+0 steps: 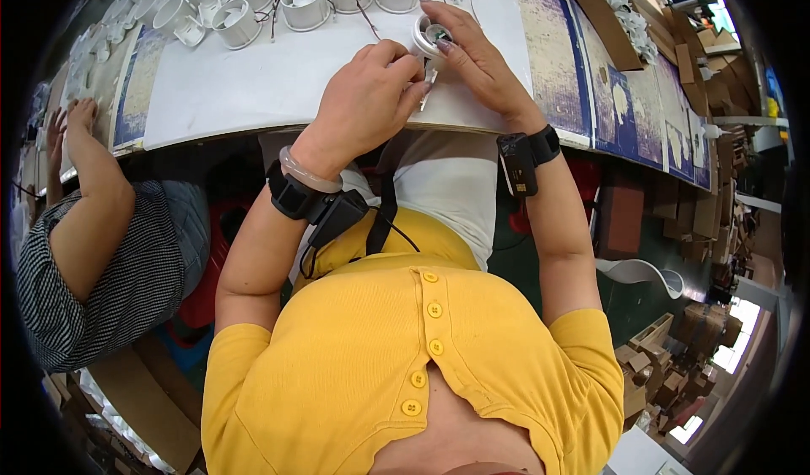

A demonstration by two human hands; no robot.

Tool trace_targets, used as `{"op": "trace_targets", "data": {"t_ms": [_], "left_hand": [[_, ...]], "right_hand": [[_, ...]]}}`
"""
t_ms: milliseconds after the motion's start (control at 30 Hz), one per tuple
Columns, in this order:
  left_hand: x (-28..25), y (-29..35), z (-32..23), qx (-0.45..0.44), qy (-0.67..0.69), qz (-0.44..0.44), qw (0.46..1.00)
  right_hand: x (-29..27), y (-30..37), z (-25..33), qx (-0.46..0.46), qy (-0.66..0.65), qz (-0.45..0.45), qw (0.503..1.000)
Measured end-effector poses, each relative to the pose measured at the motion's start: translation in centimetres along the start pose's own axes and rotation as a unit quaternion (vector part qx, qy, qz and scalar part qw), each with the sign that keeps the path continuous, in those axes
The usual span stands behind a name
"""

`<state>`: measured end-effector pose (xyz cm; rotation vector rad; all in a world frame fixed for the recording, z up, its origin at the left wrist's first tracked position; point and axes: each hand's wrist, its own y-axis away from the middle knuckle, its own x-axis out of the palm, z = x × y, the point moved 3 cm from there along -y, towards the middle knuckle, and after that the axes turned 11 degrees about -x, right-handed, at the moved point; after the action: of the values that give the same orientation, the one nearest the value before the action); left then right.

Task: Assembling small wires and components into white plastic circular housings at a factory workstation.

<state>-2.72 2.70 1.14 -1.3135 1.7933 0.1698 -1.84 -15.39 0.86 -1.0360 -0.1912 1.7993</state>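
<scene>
A small white round part (428,36) is held between both hands above the white sheet (253,87) that covers the counter (557,62), near its front edge and straight ahead of the body. The left hand (367,95) is brought in from the lower left with the forearm raised steeply and the wrist bent slightly inward; its fingers (396,57) are curled closed into a loose fist, with the thumb and forefinger pinched against the lower left side of the part, where a thin white piece hangs down. A clear bangle (308,171) and a black wrist strap with a small black box (337,218) are worn on this forearm. The right hand (481,66) is reached in from the right, the forearm angled upward and the wrist kept nearly straight; its fingers (447,40) are curved over the top and right side of the part, gripping it, with the fingertips laid on the rim. A black strap with a device (516,164) is worn on the right wrist. A row of white round cups (304,2) is lined up along the far side of the sheet, well apart from the hands, with thin wires lying between them. At the far left another person's arm (89,188) is rested on the counter edge.
</scene>
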Motion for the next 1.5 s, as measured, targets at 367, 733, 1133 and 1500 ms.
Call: {"op": "trace_targets", "data": {"t_ms": [367, 733, 1133, 1500], "left_hand": [[1.7, -1.7, 2.7, -0.110, 0.200, 0.048, 0.972], [2.6, -1.6, 0.2, -0.206, 0.667, 0.139, 0.703], [3.1, -1.2, 1.8, -0.219, 0.619, 0.194, 0.729], [3.3, -1.4, 2.1, -0.245, 0.645, 0.169, 0.704]], "right_hand": [[0.5, 0.7, 0.1, 0.082, -0.079, -0.076, 0.991], [0.9, -0.5, 2.2, 0.178, -0.245, -0.137, 0.943], [1.7, -2.2, 0.9, 0.057, -0.180, -0.118, 0.975], [2.0, -2.3, 1.4, 0.085, -0.183, -0.108, 0.974]]}}
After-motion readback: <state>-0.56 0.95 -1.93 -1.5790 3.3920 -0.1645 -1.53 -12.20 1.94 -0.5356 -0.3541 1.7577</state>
